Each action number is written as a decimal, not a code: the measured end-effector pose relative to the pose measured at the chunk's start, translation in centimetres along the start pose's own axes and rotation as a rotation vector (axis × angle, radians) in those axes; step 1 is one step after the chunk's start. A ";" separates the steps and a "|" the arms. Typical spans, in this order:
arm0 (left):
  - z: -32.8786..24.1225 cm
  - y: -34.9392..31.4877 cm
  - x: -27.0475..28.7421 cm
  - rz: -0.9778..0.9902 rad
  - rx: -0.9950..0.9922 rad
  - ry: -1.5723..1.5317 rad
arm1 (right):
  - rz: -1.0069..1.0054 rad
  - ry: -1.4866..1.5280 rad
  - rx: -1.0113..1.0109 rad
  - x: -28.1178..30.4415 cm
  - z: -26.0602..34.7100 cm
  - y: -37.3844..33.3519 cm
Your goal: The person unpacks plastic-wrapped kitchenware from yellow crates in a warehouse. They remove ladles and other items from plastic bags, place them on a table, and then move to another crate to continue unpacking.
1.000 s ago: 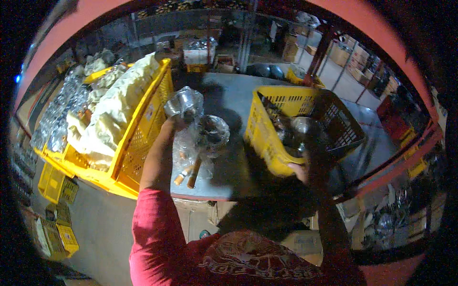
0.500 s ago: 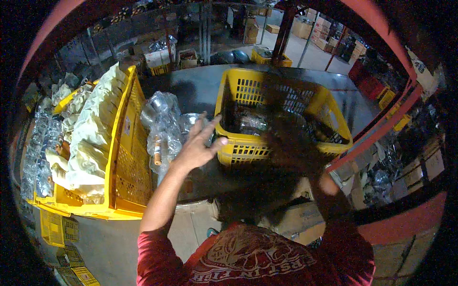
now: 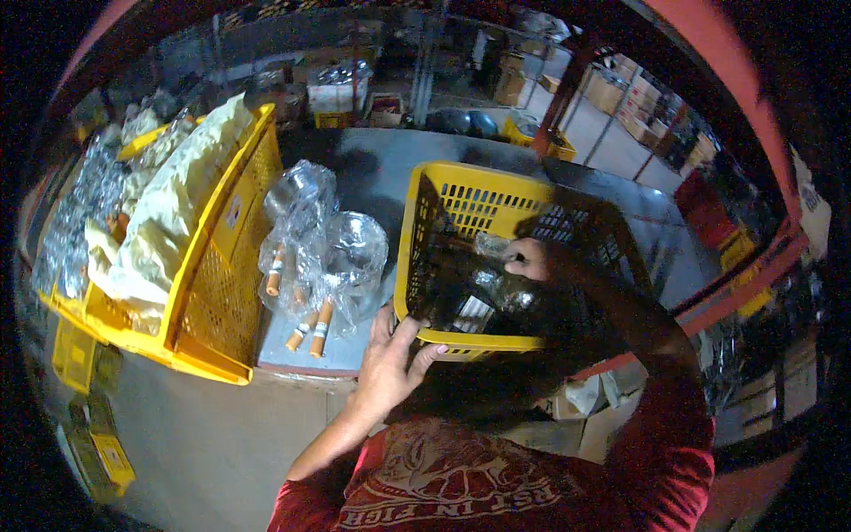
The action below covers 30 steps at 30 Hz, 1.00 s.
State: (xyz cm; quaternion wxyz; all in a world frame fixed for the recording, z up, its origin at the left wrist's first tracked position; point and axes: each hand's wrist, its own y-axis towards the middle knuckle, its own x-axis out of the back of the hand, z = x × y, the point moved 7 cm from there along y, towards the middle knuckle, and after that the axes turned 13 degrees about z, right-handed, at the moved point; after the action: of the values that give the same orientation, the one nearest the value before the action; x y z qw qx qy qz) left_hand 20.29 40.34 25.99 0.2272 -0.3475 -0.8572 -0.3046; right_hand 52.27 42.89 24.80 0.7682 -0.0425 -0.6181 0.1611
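Observation:
My left hand [image 3: 390, 363] grips the near left corner of a yellow plastic crate [image 3: 479, 344], fingers at its rim. Inside that crate, my right hand [image 3: 530, 261] is closed in a pinch on a clear-plastic-wrapped item [image 3: 493, 246], whose kind I cannot make out. Other shiny wrapped things [image 3: 523, 300] lie in shadow at the crate's bottom. Left of it, on the table, sit plastic-wrapped pans [image 3: 350, 248] with wooden handles [image 3: 321, 330] that point toward me.
A second yellow crate [image 3: 217, 266] stands tilted at the left, packed with pale paper-wrapped [image 3: 173, 226] and plastic-wrapped goods. The grey table [image 3: 390, 160] extends behind both crates. A red metal frame [image 3: 753, 106] curves along the right. Cartons [image 3: 612, 89] are stacked far back.
My left hand has come nearer to me, from beside the wrapped pans to the crate's near corner. My right hand, dark and blurred before, now shows clearly inside the crate. The view has shifted.

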 end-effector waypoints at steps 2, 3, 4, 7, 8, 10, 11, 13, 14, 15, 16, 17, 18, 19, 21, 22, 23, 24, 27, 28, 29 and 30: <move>0.1 -0.1 0.0 -0.049 0.040 0.010 | 0.131 -0.020 0.007 -1.2 -1.6 4.0; 0.3 -0.1 -0.1 -0.042 0.059 -0.002 | 0.233 -0.056 -0.034 -2.2 -2.3 5.7; 0.3 -0.1 -0.2 -0.049 0.066 -0.004 | 0.327 -0.094 -0.071 -3.0 -3.0 7.2; 0.8 -0.4 -0.5 -0.091 0.096 -0.061 | 0.552 -0.220 -0.157 -5.0 -3.9 10.0; 0.9 -0.4 -0.6 -0.102 0.106 -0.058 | 0.606 -0.254 -0.178 -5.3 -4.0 10.4; 1.0 -0.5 -0.8 -0.111 0.099 -0.068 | 0.687 -0.317 -0.215 -5.7 -4.3 10.8; 1.0 -0.5 -0.9 -0.111 0.103 -0.059 | 0.709 -0.335 -0.224 -5.8 -4.4 10.6; 0.8 -0.5 -0.7 -0.124 0.079 -0.022 | 0.701 -0.354 -0.218 -5.3 -4.7 9.9; 0.7 -0.4 -0.7 -0.120 0.077 -0.011 | 0.653 -0.326 -0.205 -4.7 -4.9 9.4; 0.8 -0.3 -0.7 -0.120 0.083 -0.033 | 0.595 -0.300 -0.177 -4.0 -5.2 8.7; 0.8 0.0 -0.6 -0.121 0.082 -0.055 | 0.483 -0.250 -0.140 -3.0 -5.5 7.9; 0.9 0.1 -0.7 -0.116 0.082 -0.085 | 0.395 -0.167 -0.114 -1.7 -6.1 6.8; 0.7 0.3 -0.6 -0.137 0.045 -0.049 | 0.323 -0.112 -0.111 -0.4 -7.0 5.4; 0.8 0.5 -0.6 -0.139 0.041 -0.029 | 0.249 -0.071 -0.083 1.1 -7.6 4.0; 1.0 0.7 -0.8 -0.134 0.032 0.010 | -0.079 0.332 0.213 4.9 -7.4 0.3; 0.7 0.6 -0.8 -0.175 -0.021 0.064 | -0.152 0.315 0.120 6.7 -8.4 -1.5; 1.2 0.7 -1.0 -0.154 0.005 0.017 | -0.218 0.295 -0.002 8.3 -9.1 -3.3; 1.5 0.7 -1.3 -0.136 0.024 -0.018 | -0.281 0.263 0.057 9.8 -7.9 -4.9; 1.2 0.8 -1.4 -0.116 0.031 -0.051 | -0.496 -0.049 0.124 14.1 -0.8 -11.8; 0.6 0.8 -1.1 -0.106 0.019 -0.046 | -0.595 -0.294 0.232 14.8 3.8 -13.6; 0.1 0.7 -0.6 -0.074 0.051 -0.048 | -0.619 -0.431 0.220 15.0 7.8 -14.8; -0.8 0.5 0.1 -0.060 0.079 -0.004 | -0.648 -0.568 0.208 15.3 12.0 -16.1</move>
State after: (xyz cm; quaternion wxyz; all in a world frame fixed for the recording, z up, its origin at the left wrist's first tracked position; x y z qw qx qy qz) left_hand 20.69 40.16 26.79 0.2298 -0.3128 -0.8791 -0.2766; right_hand 46.66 30.62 46.15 0.5790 0.2771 -0.7665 -0.0215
